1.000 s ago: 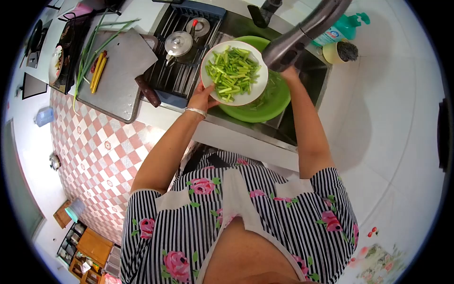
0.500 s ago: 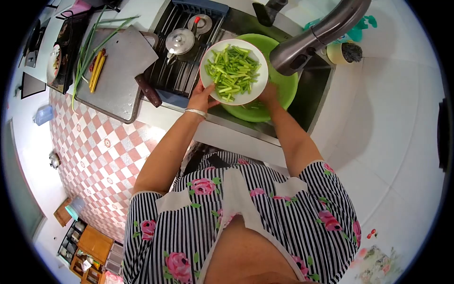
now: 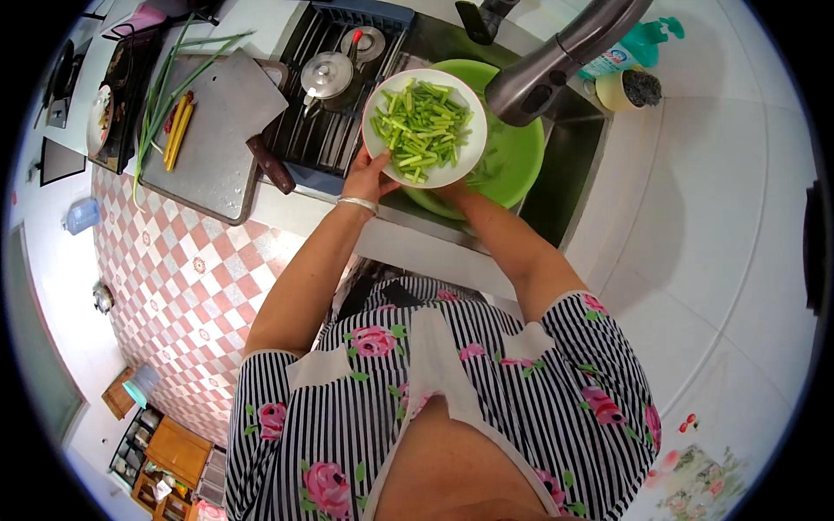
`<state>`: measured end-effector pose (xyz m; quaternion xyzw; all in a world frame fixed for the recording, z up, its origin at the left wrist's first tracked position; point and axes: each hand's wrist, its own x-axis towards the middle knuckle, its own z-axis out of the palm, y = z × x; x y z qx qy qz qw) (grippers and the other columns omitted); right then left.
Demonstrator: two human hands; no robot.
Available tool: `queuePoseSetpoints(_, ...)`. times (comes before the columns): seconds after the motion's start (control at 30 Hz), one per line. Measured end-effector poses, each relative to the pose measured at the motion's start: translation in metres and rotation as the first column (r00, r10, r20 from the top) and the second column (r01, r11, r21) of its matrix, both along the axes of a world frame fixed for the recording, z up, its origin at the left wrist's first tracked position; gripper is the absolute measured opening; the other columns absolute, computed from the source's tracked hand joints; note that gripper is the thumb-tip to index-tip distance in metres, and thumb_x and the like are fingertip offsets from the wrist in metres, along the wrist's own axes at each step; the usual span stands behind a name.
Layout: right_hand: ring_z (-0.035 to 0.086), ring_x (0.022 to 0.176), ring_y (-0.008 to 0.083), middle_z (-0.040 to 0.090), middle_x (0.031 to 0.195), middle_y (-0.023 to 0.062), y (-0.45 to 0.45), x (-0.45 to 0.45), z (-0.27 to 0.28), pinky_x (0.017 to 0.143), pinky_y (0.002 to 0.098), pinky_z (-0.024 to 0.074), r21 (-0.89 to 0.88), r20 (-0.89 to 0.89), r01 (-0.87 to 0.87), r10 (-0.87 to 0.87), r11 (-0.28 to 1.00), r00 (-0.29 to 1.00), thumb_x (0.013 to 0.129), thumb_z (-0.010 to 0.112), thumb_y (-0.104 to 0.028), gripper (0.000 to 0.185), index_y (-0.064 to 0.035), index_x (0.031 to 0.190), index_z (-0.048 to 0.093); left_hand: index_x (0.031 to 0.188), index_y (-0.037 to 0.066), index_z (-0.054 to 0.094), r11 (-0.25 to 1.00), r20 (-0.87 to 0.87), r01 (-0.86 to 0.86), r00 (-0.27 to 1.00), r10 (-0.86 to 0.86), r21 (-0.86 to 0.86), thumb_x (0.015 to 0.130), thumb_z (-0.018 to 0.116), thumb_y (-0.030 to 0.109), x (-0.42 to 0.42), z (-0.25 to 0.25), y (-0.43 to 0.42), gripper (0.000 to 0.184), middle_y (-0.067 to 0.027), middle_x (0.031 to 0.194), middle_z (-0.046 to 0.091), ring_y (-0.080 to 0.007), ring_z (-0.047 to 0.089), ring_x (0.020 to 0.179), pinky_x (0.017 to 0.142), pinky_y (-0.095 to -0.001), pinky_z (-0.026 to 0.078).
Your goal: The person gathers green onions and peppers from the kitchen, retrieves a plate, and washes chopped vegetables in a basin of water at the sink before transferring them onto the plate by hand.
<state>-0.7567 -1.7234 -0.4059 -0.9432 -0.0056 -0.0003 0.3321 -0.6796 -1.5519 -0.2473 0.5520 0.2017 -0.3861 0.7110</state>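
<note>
My left hand (image 3: 368, 177) grips the left edge of a white plate (image 3: 472, 149), thumb on the rim. Cut green stalks (image 3: 423, 126) are heaped on the plate, which is held over a green basin (image 3: 524, 163) in the sink. My right hand (image 3: 453, 194) reaches down into the basin under the plate's lower edge; its fingers are hidden. A few green bits show in the basin beside it.
A dark faucet (image 3: 556, 69) arches above the basin. To the left are a drying rack (image 3: 300, 130) with a small lidded pot (image 3: 327, 80), then a cleaver (image 3: 248, 97) on a cutting board (image 3: 195, 187) with scallions (image 3: 155, 108). A soap bottle (image 3: 612, 61) stands at the right.
My right hand has moved left, from the middle of the basin to beneath the plate. The left hand still holds the plate, nearly in the same place.
</note>
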Motion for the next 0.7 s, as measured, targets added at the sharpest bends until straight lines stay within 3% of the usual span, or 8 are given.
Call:
queuePoseSetpoints(0.13, 0.044, 0.114, 0.0305, 0.046, 0.125, 0.0122, -0.026, 0.007, -0.011, 0.094, 0.0393, 0.0351, 0.22, -0.019, 0.029, -0.026, 0.975, 0.999, 0.077, 0.058, -0.04, 0.057, -0.0124, 0.126, 0.045, 0.123, 0.023, 0.042, 1.0, -0.011, 0.005, 1.0, -0.005, -0.007, 0.088, 0.054, 0.021, 0.002, -0.007, 0.003, 0.037, 0.0006, 0.106, 0.056, -0.0131, 0.059, 0.086, 0.061, -0.0275, 0.054)
queuePoseSetpoints(0.23, 0.052, 0.108, 0.0306, 0.054, 0.118, 0.013, -0.051, 0.005, -0.016, 0.09, 0.0389, 0.0416, 0.206, -0.224, 0.212, -0.165, 0.955, 0.96, 0.077, 0.059, -0.039, 0.056, -0.0109, 0.124, 0.048, 0.122, 0.023, 0.043, 0.999, -0.017, -0.036, 0.999, 0.036, -0.013, 0.087, 0.054, 0.02, 0.002, -0.005, 0.001, 0.036, 0.0006, 0.104, 0.057, -0.0135, 0.06, 0.085, 0.061, -0.0274, 0.054)
queuePoseSetpoints(0.3, 0.062, 0.086, 0.0284, 0.064, 0.093, 0.0155, -0.068, 0.001, -0.018, 0.075, 0.0365, 0.0483, 0.085, -0.416, 0.382, -0.316, 0.92, 0.853, 0.072, 0.067, -0.034, 0.052, -0.0038, 0.113, 0.057, 0.121, 0.023, 0.044, 0.999, -0.023, -0.047, 0.999, 0.047, -0.009, 0.087, 0.054, 0.019, 0.001, -0.002, -0.001, 0.036, 0.0006, 0.103, 0.057, -0.0138, 0.06, 0.084, 0.06, -0.0273, 0.054)
queuePoseSetpoints(0.37, 0.063, 0.081, 0.0267, 0.065, 0.088, 0.0166, -0.085, 0.001, -0.02, 0.072, 0.0358, 0.0485, 0.287, -0.586, 0.652, -0.41, 0.702, 0.699, 0.069, 0.071, -0.031, 0.052, -0.002, 0.11, 0.059, 0.121, 0.023, 0.044, 0.999, -0.024, -0.048, 0.999, 0.047, -0.003, 0.087, 0.054, 0.018, 0.001, -0.001, -0.002, 0.035, 0.0005, 0.102, 0.057, -0.014, 0.06, 0.084, 0.06, -0.0271, 0.054)
queuePoseSetpoints(0.47, 0.062, 0.077, 0.0227, 0.065, 0.083, 0.0173, -0.091, -0.003, 0.049, 0.069, 0.0341, 0.0482, 0.114, -0.721, 0.701, -0.427, 0.704, 0.546, 0.068, 0.071, -0.028, 0.051, -0.0003, 0.109, 0.059, 0.121, 0.023, 0.044, 0.999, -0.029, -0.033, 0.999, 0.032, -0.013, 0.087, 0.053, 0.018, 0.003, -0.004, -0.001, 0.035, 0.0006, 0.104, 0.057, -0.0142, 0.059, 0.085, 0.061, -0.0278, 0.054)
queuePoseSetpoints(0.57, 0.062, 0.069, 0.02, 0.065, 0.083, 0.0153, -0.111, -0.015, 0.059, 0.061, 0.0324, 0.0485, 0.19, -0.63, 0.726, -0.486, 0.66, 0.606, 0.069, 0.069, -0.024, 0.048, 0.0007, 0.109, 0.059, 0.121, 0.023, 0.044, 1.0, -0.002, 0.02, 1.0, -0.02, -0.007, 0.087, 0.053, 0.017, 0.006, -0.008, -0.002, 0.035, 0.0009, 0.104, 0.057, -0.0144, 0.059, 0.086, 0.063, -0.0287, 0.054)
queuePoseSetpoints(0.7, 0.061, 0.068, 0.018, 0.064, 0.085, 0.0132, -0.123, -0.021, 0.098, 0.058, 0.0303, 0.047, 0.258, -0.527, 0.732, -0.543, 0.631, 0.654, 0.07, 0.067, -0.022, 0.045, 0.0013, 0.108, 0.059, 0.119, 0.023, 0.045, 0.998, -0.011, 0.048, 0.999, -0.048, 0.031, 0.087, 0.054, 0.018, 0.007, -0.016, -0.006, 0.034, 0.0014, 0.103, 0.057, -0.0143, 0.059, 0.087, 0.065, -0.0296, 0.053)
